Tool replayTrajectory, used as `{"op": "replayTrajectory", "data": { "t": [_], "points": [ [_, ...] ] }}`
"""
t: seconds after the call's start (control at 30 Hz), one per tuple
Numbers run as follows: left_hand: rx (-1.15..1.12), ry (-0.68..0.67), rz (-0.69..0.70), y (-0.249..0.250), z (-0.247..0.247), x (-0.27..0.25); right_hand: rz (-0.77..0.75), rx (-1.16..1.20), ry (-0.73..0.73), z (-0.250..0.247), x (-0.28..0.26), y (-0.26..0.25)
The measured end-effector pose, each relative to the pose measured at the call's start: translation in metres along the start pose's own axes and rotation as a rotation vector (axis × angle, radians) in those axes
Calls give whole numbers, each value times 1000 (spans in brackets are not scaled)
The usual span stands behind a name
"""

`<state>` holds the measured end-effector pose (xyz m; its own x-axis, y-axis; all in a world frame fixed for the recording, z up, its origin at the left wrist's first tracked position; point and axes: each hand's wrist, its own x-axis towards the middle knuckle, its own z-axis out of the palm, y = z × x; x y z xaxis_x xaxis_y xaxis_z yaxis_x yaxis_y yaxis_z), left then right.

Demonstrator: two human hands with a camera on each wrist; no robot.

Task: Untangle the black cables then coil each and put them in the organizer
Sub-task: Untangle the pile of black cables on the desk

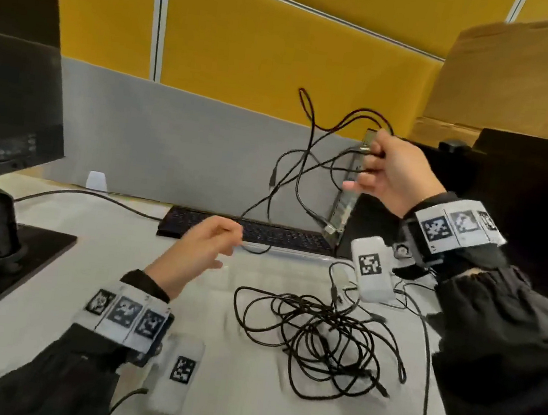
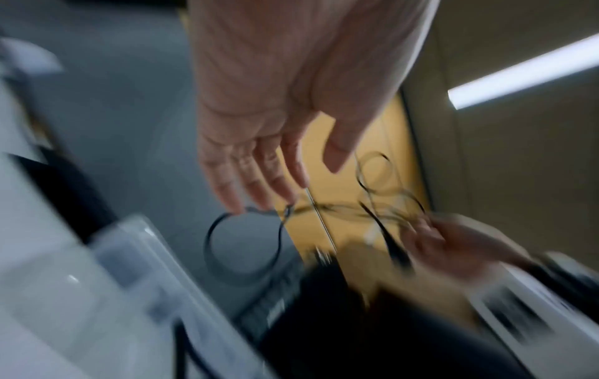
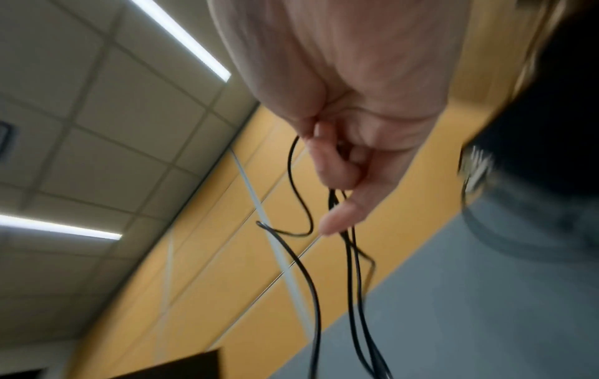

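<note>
Where the head view looks down: right hand (image 1: 396, 172) raised above the counter (image 1: 234, 406), fingers curled round a bunch of black cables (image 1: 305, 163); strands hang down and leftward toward the keyboard (image 1: 256, 231).
Left hand (image 1: 201, 243), head view: low over the counter, just before the keyboard, fingertips pinched on one strand.
Tangle (image 1: 318, 343), head view: loose heap flat on the counter, near side of the clear organizer (image 1: 292, 271); nothing discernible in its compartments.
Left wrist view: blurred; left hand's fingers (image 2: 256, 179) extended, tips touching a cable loop (image 2: 243, 243).
Right wrist view: right hand's fingers (image 3: 337, 166) clenched on the cables, long axis running downward from the fist.
</note>
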<state>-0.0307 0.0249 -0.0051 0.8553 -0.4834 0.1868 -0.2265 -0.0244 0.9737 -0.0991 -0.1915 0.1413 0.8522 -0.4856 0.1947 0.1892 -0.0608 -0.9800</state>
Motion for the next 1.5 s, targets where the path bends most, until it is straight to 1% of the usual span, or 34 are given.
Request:
{"op": "replayTrajectory", "data": {
  "t": [0.07, 0.13, 0.17, 0.2, 0.23, 0.27, 0.3, 0.33, 0.37, 0.4, 0.43, 0.47, 0.5, 0.53, 0.57, 0.67, 0.7, 0.73, 0.77, 0.83, 0.87, 0.9, 0.93, 0.97, 1.0, 1.03, 1.13, 1.2, 1.27, 1.3, 1.37, 1.43, 1.47, 1.5],
  "points": [
    [362, -282, 66, 3, 32, 4, -81, 27, 182, -27, 10, -7],
    [665, -558, 114, 3, 62, 6, -155, -28, 352, -57, 17, -2],
    [780, -649, 108, 1, 73, 7, -194, -89, 403, -72, 22, 5],
    [871, -715, 77, -3, 82, 7, -235, -201, 425, -86, 25, 15],
    [951, -764, 32, -7, 90, 6, -237, -406, 407, -101, 29, 28],
    [1030, -803, -7, -13, 96, 6, -167, -647, 392, -116, 34, 43],
    [1110, -836, -35, -17, 100, 5, -42, -871, 388, -131, 43, 61],
    [1175, -857, -44, -21, 103, 3, 85, -1043, 400, -144, 47, 78],
    [1215, -864, -33, -24, 104, 2, 160, -1185, 384, -156, 47, 95],
    [1232, -855, -9, -26, 105, 1, 201, -1273, 371, -165, 45, 110],
    [1235, -839, 12, -28, 105, 0, 238, -1356, 334, -174, 46, 124],
    [1226, -823, 26, -28, 104, -2, 295, -1377, 277, -181, 46, 134],
    [1217, -815, 29, -28, 101, -2, 364, -1309, 246, -186, 44, 143],
    [1204, -817, 29, -27, 97, -3, 402, -1167, 214, -187, 39, 149],
    [1183, -816, 27, -25, 92, -2, 402, -1066, 227, -191, 36, 157],
    [1022, -806, 3, -23, 64, 4, 533, -1069, 228, -198, 35, 172],
    [961, -788, -15, -25, 52, 5, 558, -1152, 237, -200, 38, 174],
    [893, -760, -40, -25, 40, 6, 527, -1285, 254, -201, 41, 174],
    [828, -727, -67, -27, 28, 6, 448, -1379, 283, -197, 42, 169],
    [739, -670, -95, -30, 9, 5, 176, -1425, 346, -183, 38, 164],
    [722, -648, -108, -32, 2, 4, 58, -1448, 296, -170, 35, 163],
    [709, -628, -117, -34, -4, 5, -15, -1480, 145, -158, 30, 163],
    [698, -611, -121, -36, -7, 5, -22, -1535, -61, -143, 26, 167],
    [684, -598, -119, -37, -10, 5, 45, -1594, -238, -131, 24, 176],
    [671, -583, -117, -38, -12, 5, 141, -1638, -362, -119, 20, 183],
    [663, -568, -114, -39, -14, 4, 239, -1678, -429, -110, 18, 189],
    [642, -530, -108, -40, -20, 3, 342, -1767, -473, -96, 11, 194],
    [624, -512, -103, -40, -25, 2, 340, -1761, -469, -99, 13, 193],
    [618, -487, -99, -41, -32, 2, 347, -1736, -369, -107, 17, 185],
    [614, -470, -96, -42, -36, 2, 313, -1750, -311, -114, 21, 182],
    [584, -444, -97, -44, -44, 3, 290, -1780, -145, -129, 25, 175],
    [562, -422, -103, -47, -50, 3, 211, -1847, 53, -146, 27, 168],
    [559, -410, -107, -48, -52, 3, 167, -1857, 131, -154, 28, 165],
    [552, -395, -108, -49, -54, 3, 161, -1825, 218, -162, 30, 161]
  ]
}}
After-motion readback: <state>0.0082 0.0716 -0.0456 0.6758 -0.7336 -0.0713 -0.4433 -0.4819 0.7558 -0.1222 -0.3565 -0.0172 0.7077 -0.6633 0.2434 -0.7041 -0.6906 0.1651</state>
